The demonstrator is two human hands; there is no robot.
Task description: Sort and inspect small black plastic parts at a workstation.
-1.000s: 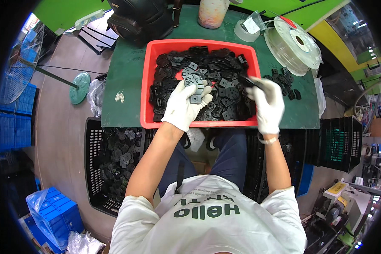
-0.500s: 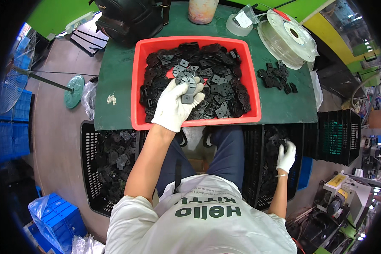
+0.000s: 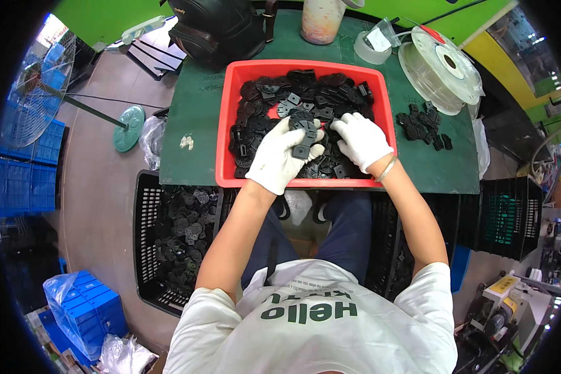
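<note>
Two gloved hands work over a red tub point(image 3: 311, 182) of black plastic parts.
At left, a black crate point(image 3: 146, 234) stands below the green table point(image 3: 190, 115); the left hand point(image 3: 277, 157) has its fingers clamped on a black part point(image 3: 302, 133), held above the tub; the right hand point(image 3: 363, 142) dips among the parts, fingers bent downward, whether gripping anything I cannot tell; farther right lies a small pile point(image 3: 419, 126) of black pieces, near a spool point(image 3: 441, 68).

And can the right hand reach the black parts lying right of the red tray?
Probably yes: the right hand is over the red tray, whose right rim alone seems to lie between hand and black parts.
</note>
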